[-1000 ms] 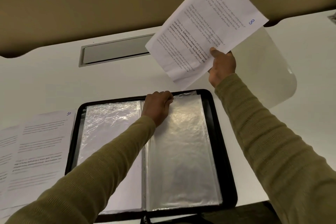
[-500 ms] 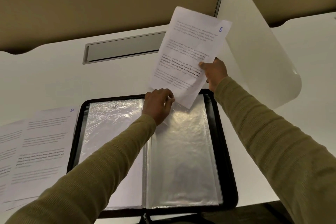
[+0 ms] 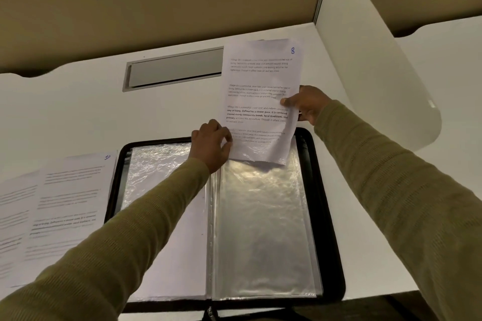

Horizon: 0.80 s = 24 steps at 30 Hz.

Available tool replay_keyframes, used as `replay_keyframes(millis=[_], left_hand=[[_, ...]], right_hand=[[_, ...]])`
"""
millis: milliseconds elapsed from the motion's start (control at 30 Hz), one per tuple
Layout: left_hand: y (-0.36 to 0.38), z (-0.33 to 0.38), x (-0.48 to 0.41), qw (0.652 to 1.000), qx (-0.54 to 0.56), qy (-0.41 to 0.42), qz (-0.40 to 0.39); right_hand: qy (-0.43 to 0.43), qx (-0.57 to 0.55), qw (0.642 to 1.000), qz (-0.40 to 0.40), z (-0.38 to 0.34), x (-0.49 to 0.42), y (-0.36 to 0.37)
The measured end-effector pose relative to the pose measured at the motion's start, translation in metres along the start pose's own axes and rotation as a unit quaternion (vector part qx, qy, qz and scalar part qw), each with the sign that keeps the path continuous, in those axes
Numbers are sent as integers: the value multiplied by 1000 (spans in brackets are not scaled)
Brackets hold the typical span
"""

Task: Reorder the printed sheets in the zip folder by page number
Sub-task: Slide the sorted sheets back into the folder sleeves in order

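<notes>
- White counter (image 3: 78, 112) carries the open zip folder (image 3: 330, 216), sheet 10 (image 3: 70, 203) beside it.
- Our right grip (image 3: 309, 105) pinches sheet 8 (image 3: 258, 78).
- Our left grip (image 3: 210, 146) pinches the clear sleeve (image 3: 260, 229) at its top.

Dim, yellowish light falls from above and ahead. Where the right hand (image 3: 307, 105) pinches the sheet marked 8 (image 3: 260, 91), the print reads sharp. Just below that grip the paper's lower edge casts a dark shadow on the plastic sleeve (image 3: 260, 216), gripped at its top by the left hand (image 3: 211, 143), and pale glare spreads down it. Far left of the grip the loose sheets (image 3: 60, 203) blur. Wide-angle distortion bows the desk (image 3: 78, 117) edges.
</notes>
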<state>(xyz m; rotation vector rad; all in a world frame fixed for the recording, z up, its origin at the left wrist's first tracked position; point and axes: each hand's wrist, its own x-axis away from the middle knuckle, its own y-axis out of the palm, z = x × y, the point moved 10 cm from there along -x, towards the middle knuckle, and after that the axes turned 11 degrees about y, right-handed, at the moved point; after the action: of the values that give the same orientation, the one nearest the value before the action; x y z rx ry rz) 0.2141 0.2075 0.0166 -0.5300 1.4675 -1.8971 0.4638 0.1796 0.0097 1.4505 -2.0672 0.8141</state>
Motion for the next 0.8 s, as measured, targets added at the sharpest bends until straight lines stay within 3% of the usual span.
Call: replay_keyframes(millis=[167, 567, 800], left_hand=[[3, 13, -10, 1000, 20, 20, 1], [14, 20, -40, 998, 51, 11, -22], [21, 1, -116, 995, -6, -20, -93]], right_hand=[[18, 73, 995, -61, -4, 1, 26], [31, 174, 981, -82, 25, -2, 46], [6, 68, 997, 31, 70, 0, 20]])
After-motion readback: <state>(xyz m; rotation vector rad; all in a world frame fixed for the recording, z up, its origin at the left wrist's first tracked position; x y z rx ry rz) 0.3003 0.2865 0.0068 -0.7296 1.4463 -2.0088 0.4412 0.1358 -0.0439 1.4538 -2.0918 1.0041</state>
